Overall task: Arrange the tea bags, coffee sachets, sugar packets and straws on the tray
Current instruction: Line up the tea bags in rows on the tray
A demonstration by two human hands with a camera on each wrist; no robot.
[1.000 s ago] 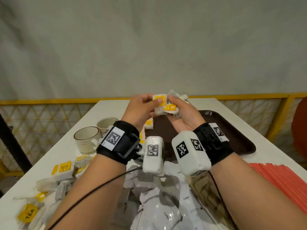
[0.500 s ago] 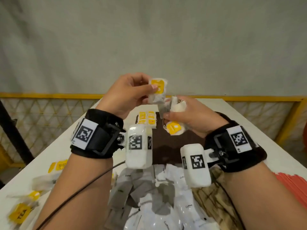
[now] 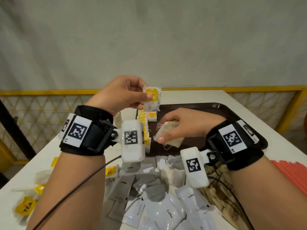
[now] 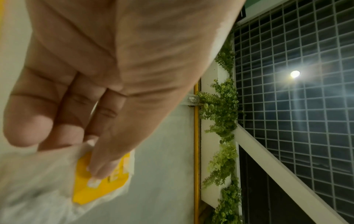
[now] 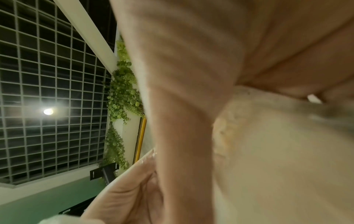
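Tea-bag step. Left hand [image 3: 123, 95] pinches one tea bag [image 3: 152, 98] by its yellow tag, held in air. Right hand [image 3: 186, 125], lower and to its right, grips a second bag [image 3: 167, 135] above the tray [image 3: 232, 113]. Below both grips, a row of bags [image 3: 144, 123] on the tray's left edge. Next: probably lay each bag flat at the row's end, tag up.

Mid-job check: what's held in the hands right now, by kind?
Tea bags: 2, the yellow-tagged tea bag pinched by the left hand and the tan tea bag gripped by the right hand; more may be hidden.
Coffee sachets: 0
Straws: 0
Total: 2 seen
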